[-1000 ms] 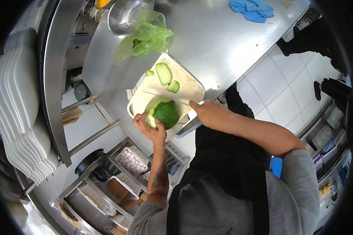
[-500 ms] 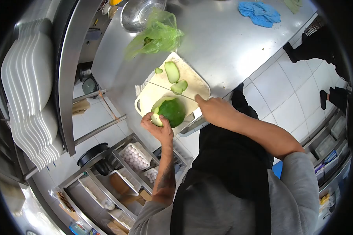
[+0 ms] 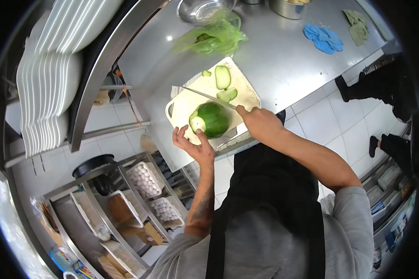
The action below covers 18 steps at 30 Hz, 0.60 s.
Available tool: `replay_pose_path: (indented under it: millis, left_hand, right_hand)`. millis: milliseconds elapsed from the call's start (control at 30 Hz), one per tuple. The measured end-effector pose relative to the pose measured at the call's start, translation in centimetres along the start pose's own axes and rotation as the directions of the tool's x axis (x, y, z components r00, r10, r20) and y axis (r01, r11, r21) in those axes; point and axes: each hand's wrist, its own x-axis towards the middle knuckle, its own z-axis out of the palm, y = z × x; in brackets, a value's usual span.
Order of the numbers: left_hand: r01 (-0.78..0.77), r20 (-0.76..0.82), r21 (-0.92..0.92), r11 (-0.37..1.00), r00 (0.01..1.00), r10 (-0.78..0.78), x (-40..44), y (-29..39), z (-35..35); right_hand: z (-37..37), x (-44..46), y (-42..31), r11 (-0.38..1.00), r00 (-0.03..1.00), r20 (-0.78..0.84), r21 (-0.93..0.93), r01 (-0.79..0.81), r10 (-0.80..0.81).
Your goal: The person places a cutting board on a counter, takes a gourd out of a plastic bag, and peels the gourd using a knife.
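Observation:
A large dark green melon-like fruit lies on the white cutting board, with pale flesh showing at its cut left end. My left hand is beside that end, fingers apart, the index fingertip at or very near the fruit. I cannot tell whether it touches. My right hand is closed round the handle of a long knife, its blade pointing left above the board. Beyond the blade lie pale green cut pieces and a smaller piece.
Behind the board are a crumpled green plastic bag and a metal colander. A blue cloth lies farther right on the steel table. Stacked white plates fill the left shelf. Another person's legs show at right.
The fruit has been turned so its cut end shows more. My left fingers have loosened from it and spread. The knife stays in my right hand; the whole view has shifted.

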Motion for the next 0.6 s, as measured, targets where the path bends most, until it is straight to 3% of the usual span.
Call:
replay_pose_path:
  millis: [67, 200, 267, 400, 600]
  left_hand:
    - [-0.215, 0.070, 0.078, 0.974, 0.975, 0.209, 1.1, -0.1, -0.4]
    - [-0.250, 0.121, 0.008, 0.968, 0.961, 0.247, 1.9, -1.1, 1.0]
    - [-0.223, 0.054, -0.054, 0.973, 0.973, 0.226, 1.9, -1.6, 1.9]
    - [-0.223, -0.034, -0.132, 0.966, 0.975, 0.220, 1.7, -1.9, 2.4]
    - [-0.249, -0.039, -0.127, 0.960, 0.968, 0.246, 1.6, -1.9, 2.3]
  right_hand:
    - [-2.3, -2.3, -1.6, 0.992, 0.998, -0.054, -0.122, 0.031, -0.038]
    - [-5.5, -6.2, -4.3, 0.937, 0.994, 0.019, -0.332, 0.107, -0.107]
    - [-6.2, -8.0, -5.1, 0.848, 0.991, 0.063, -0.514, 0.133, -0.118]
    - [-6.8, -9.7, -5.6, 0.779, 0.992, 0.039, -0.616, 0.120, -0.122]
    - [-5.8, -10.1, -5.2, 0.712, 0.992, 0.034, -0.693, 0.113, -0.125]
